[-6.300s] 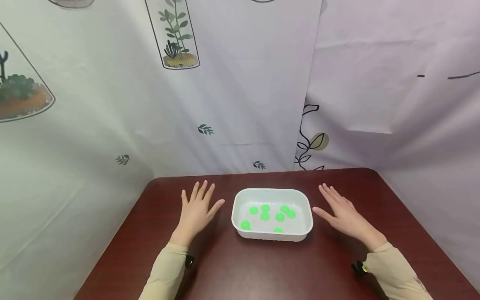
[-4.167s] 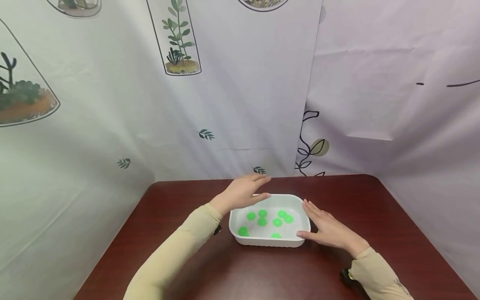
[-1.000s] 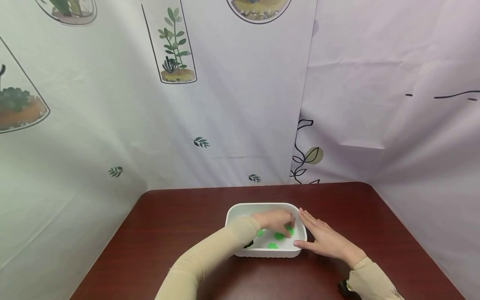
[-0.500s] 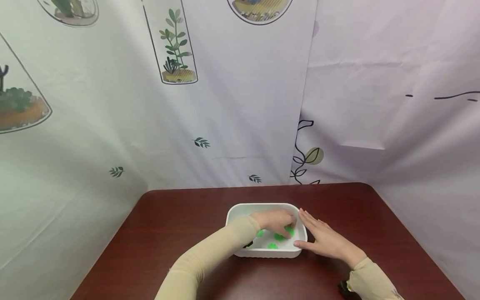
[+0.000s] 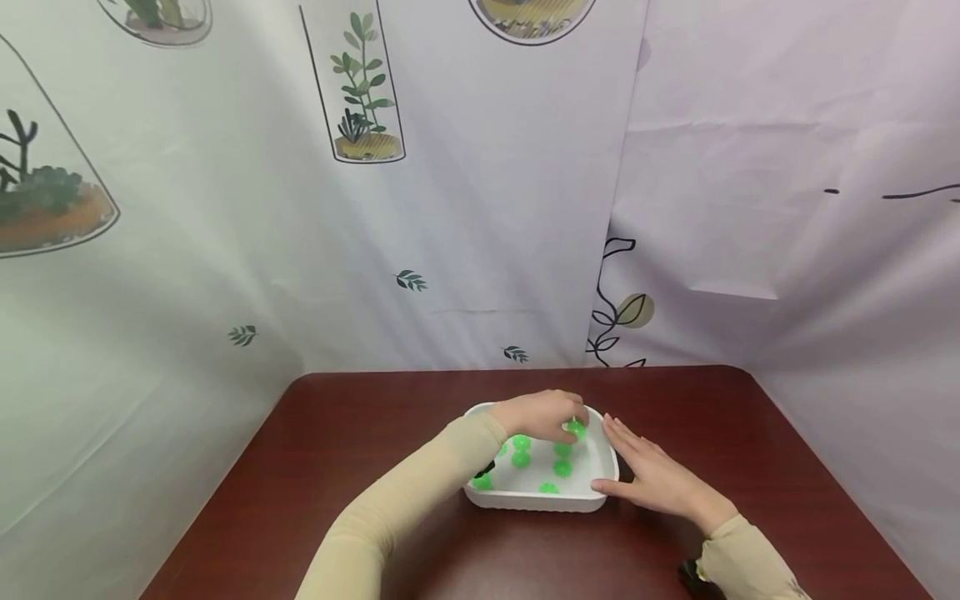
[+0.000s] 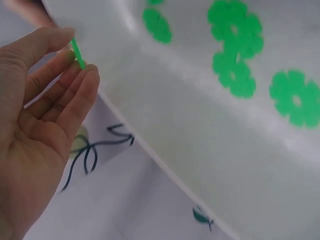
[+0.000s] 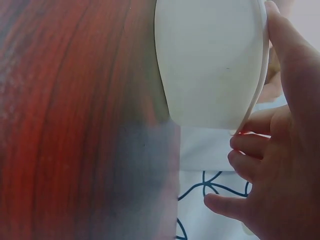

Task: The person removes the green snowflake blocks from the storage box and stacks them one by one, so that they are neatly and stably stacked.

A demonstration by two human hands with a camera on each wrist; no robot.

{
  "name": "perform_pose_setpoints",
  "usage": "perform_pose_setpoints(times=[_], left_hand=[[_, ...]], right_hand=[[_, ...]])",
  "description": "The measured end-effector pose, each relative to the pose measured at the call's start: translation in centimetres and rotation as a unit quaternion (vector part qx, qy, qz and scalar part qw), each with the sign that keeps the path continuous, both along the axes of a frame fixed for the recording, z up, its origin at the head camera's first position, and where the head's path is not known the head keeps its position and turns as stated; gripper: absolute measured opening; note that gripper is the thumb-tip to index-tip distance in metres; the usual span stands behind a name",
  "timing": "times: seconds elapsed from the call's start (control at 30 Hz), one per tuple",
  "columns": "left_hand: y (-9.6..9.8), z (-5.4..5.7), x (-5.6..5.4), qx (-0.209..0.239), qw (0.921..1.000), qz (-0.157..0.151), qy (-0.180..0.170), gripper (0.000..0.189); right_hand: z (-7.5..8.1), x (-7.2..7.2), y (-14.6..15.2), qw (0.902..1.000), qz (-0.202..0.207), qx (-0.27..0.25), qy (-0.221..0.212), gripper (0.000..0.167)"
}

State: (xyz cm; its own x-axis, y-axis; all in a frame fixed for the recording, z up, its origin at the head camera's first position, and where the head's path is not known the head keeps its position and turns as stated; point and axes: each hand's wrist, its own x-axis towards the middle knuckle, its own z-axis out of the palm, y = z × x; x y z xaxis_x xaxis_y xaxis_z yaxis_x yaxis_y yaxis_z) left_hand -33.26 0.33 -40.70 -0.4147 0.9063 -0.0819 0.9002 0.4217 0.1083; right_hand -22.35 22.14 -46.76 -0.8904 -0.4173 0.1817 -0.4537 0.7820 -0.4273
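A white rectangular plastic tub [image 5: 536, 502] stands on the table with several flat green flower-shaped pieces [image 5: 562, 468] on its bottom. Over the tub's far right part, my left hand [image 5: 542, 414] pinches one green flower-shaped piece [image 6: 78, 54] between thumb and fingertips; the left wrist view shows it edge-on. Loose flower pieces [image 6: 297, 99] lie below, two of them overlapping. My right hand [image 5: 663, 482] rests at the tub's right end with fingers extended, thumb at the front corner and fingertips at the back corner. In the right wrist view the fingers [image 7: 247, 145] touch the rim.
The dark red-brown wooden table [image 5: 360, 417] ends at a back edge against a pale hanging cloth [image 5: 480, 208] printed with plants. My left sleeve [image 5: 405, 492] crosses over the tub's left side and covers part of it.
Both hands came in from the tub's sides, the right to its rim. Over the last half second my left hand rose from the tub's bottom with a green flower piece. The right hand stays put.
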Motion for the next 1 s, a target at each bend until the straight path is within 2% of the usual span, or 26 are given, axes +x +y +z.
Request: perform_pose_setpoints(times=[0.27,0.4,0.57,0.73,1.0], left_hand=[[-3.3,2.9,-0.5,0.059,0.9978,0.027,0.013,0.027],[-5.5,4.1,-0.9,0.095,0.994,0.052,0.016,0.025],[-8.6,5.3,-1.5,0.125,0.9863,0.106,0.02,0.025],[-11.4,6.0,-2.2,0.163,0.9722,0.167,0.011,0.028],[-15.8,5.8,-3.5,0.205,0.9532,0.221,0.028,0.024]], right_hand=[[0.4,-0.2,0.0,0.9999,-0.01,0.006,-0.006,0.104],[0.4,0.0,-0.2,0.9999,-0.012,0.003,0.002,0.103],[0.0,0.4,-0.5,1.0,-0.007,0.005,0.004,0.102],[-0.3,0.6,-0.4,0.9997,-0.008,0.013,0.02,0.103],[0.0,0.2,-0.1,0.9985,0.011,0.028,0.046,0.109]])
